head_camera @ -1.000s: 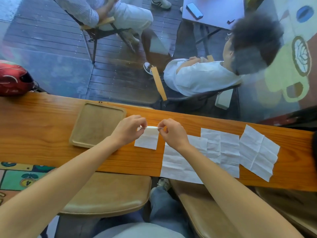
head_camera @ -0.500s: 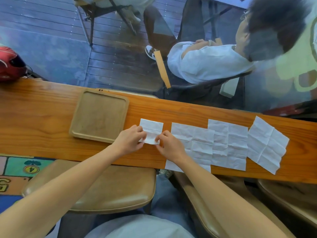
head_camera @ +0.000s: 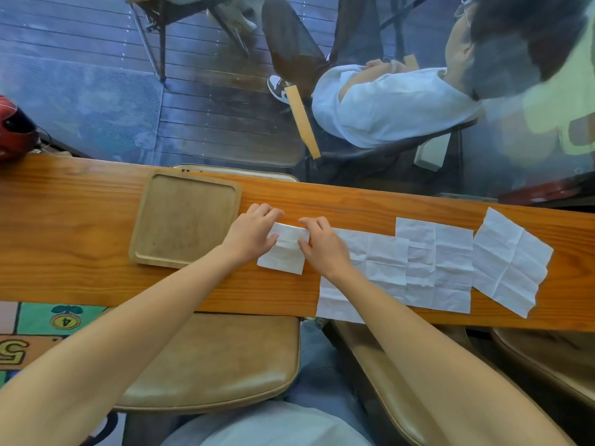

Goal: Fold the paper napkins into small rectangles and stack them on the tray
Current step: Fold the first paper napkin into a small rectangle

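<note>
A partly folded white paper napkin point(head_camera: 285, 251) is lying flat on the long orange-brown wooden table point(head_camera: 80, 226), just beside the 3 o'clock edge of the shallow square wooden tray point(head_camera: 185, 217), which carries nothing yet. The napkin's far edge, at 12 o'clock, is being pressed down by the left hand point(head_camera: 252, 233) and the right hand point(head_camera: 323, 244), fingers curled loosely onto the paper at either end; nothing is lifted, and whether the edge is pinched or only pressed cannot be told. A crease is judged to be in the making, so the first napkin is still at the folding step. Three unfolded white napkins point(head_camera: 434, 265) are spread in a row toward 3 o'clock, overlapping in part. Next, the fold would need flattening along its length and the rectangle carried toward 9 o'clock onto the tray.
</note>
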